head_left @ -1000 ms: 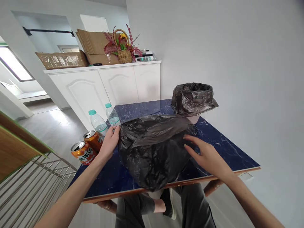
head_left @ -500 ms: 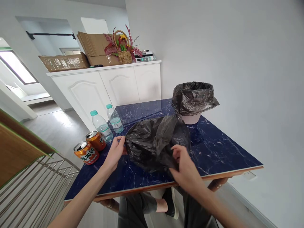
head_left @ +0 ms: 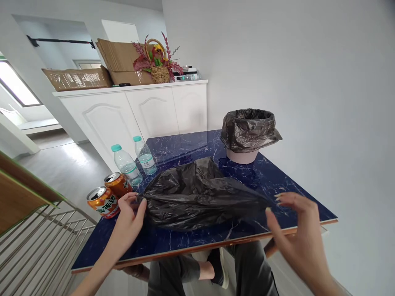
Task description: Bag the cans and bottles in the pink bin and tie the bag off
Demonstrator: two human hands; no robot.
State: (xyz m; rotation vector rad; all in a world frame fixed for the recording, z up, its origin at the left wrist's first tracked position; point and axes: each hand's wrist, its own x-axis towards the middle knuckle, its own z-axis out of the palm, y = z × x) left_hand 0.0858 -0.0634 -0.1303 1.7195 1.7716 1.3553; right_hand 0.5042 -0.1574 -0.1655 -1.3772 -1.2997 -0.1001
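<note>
A black plastic bag (head_left: 197, 197) lies stretched sideways across the blue marbled table (head_left: 173, 242). My left hand (head_left: 131, 211) pinches its gathered left end between thumb and fingers. Beside the bag's pointed right end is my right hand (head_left: 296, 226), thumb and fingers spread apart, with nothing seen between them. Behind the bag stands a pale pink bin (head_left: 242, 156), its top covered by another black bag (head_left: 248, 131) folded over the rim.
Two clear bottles with teal caps (head_left: 126, 164) (head_left: 145, 156) and two orange cans (head_left: 103, 202) (head_left: 117, 183) stand at the table's left edge. A white cabinet (head_left: 154, 109) bears cardboard boxes (head_left: 80, 79) and a flower basket (head_left: 160, 75). A metal rack (head_left: 46, 234) is at left.
My right hand has moved right and its fingers have spread. The bag now reaches further to both sides and looks flatter. My left hand has shifted slightly left and down.
</note>
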